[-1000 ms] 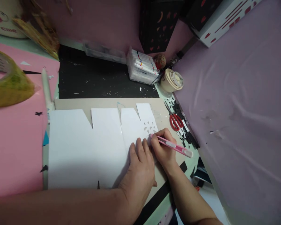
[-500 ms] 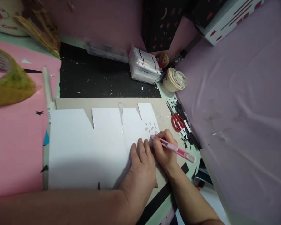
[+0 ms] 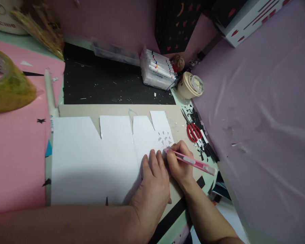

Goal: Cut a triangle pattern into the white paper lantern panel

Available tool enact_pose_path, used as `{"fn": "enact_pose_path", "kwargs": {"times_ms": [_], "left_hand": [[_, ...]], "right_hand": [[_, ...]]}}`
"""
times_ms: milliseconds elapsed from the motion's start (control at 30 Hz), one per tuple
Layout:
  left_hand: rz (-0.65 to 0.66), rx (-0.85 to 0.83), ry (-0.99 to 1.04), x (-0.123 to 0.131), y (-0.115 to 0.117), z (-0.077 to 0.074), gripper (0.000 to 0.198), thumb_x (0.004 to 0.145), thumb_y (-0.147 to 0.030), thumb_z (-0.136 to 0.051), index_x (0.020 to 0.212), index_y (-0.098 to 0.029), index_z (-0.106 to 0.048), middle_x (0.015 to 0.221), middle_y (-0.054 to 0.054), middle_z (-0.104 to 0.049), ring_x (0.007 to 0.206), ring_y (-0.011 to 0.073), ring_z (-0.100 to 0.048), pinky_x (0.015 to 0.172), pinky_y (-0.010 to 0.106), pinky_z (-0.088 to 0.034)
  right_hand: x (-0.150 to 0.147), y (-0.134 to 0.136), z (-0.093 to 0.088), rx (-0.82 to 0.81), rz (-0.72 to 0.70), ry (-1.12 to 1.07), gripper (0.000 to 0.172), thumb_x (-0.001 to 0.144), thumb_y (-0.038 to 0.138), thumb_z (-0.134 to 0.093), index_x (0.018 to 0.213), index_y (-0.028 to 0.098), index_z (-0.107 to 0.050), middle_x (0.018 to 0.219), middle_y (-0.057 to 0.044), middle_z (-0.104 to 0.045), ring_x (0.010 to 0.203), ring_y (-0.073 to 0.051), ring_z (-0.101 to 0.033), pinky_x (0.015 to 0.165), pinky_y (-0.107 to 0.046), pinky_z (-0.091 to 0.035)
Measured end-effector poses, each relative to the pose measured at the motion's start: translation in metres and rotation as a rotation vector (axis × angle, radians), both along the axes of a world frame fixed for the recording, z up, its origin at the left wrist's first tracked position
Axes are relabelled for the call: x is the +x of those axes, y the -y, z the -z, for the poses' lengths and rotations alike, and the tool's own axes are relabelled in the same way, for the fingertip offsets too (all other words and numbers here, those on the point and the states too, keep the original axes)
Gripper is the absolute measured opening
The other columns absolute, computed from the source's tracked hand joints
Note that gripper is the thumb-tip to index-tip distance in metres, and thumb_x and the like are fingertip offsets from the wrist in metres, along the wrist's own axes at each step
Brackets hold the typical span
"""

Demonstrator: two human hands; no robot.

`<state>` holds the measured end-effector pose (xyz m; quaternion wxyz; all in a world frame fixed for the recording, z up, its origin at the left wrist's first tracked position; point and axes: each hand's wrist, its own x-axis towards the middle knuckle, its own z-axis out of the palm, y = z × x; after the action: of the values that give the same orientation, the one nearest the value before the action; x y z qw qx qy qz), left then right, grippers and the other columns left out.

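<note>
A large white sheet of card (image 3: 91,159) with notched flaps along its far edge lies on a beige board (image 3: 112,110). Small triangular holes (image 3: 165,138) are cut in its right flap. My left hand (image 3: 152,183) lies flat on the card, fingers stretched out beside the cut pattern. My right hand (image 3: 179,161) grips a pink craft knife (image 3: 190,161) like a pen. The knife's tip touches the card just below the holes.
Red-handled scissors (image 3: 193,132) lie among black paper scraps at the right. Behind stand a clear box of markers (image 3: 157,69), a tape roll in a cup (image 3: 190,86) and a black mat (image 3: 109,83). Pink paper (image 3: 17,145) and a yellow tape roll (image 3: 7,84) lie at the left.
The right hand and the knife's rear end have shifted slightly rightward and down. The view has drifted a little. My left hand stays pressed on the card.
</note>
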<state>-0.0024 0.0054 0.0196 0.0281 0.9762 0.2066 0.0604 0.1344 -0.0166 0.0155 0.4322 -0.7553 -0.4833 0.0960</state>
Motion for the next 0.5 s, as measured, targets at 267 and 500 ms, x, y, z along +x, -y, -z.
{"fn": "enact_pose_path", "kwargs": {"times_ms": [267,500], "left_hand": [[0.000,-0.047,0.026,-0.0006,0.0003,-0.0005,0.106,0.067,-0.073,-0.068,0.141,-0.001,-0.047,0.144,0.030,-0.045,0.134,0.0467,-0.043,0.107,0.058,-0.042],[0.008,-0.007,0.043,-0.0002,-0.0007,-0.0006,0.105,0.066,-0.074,-0.067,0.139,0.000,-0.050,0.142,0.030,-0.048,0.130,0.0476,-0.047,0.104,0.057,-0.045]], "right_hand": [[0.0011,0.0016,0.0016,-0.013,-0.010,-0.021,0.022,0.079,0.012,-0.055,0.069,0.024,-0.040,0.054,0.008,-0.046,0.049,-0.010,-0.042,0.049,-0.025,-0.036],[0.0014,0.0019,0.0010,-0.028,-0.011,-0.039,0.022,0.078,0.013,-0.054,0.067,0.024,-0.038,0.054,0.008,-0.043,0.049,-0.010,-0.040,0.049,-0.025,-0.034]]}}
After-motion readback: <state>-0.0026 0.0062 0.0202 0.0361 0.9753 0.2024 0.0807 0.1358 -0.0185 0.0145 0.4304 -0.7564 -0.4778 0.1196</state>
